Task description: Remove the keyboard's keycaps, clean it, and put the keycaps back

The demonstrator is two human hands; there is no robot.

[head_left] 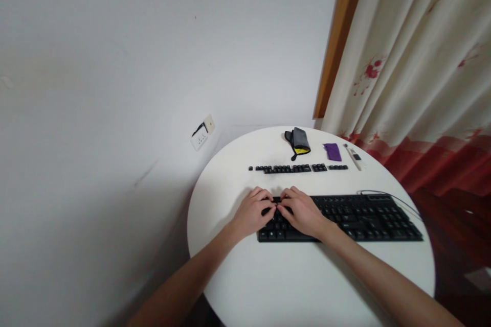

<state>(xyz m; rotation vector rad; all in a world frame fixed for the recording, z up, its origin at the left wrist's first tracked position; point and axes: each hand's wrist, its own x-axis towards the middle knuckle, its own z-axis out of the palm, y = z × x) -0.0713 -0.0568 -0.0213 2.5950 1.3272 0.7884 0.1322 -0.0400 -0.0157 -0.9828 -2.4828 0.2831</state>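
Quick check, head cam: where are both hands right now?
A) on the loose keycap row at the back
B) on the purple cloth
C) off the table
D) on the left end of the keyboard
D: the left hand and right hand meet over the left end of the black keyboard, fingertips together on one key there; the row of loose keycaps and the purple cloth lie untouched farther back on the white table.

Bare table [307, 286] near; keycap row [297, 168] blocks beyond the keyboard [368, 214]
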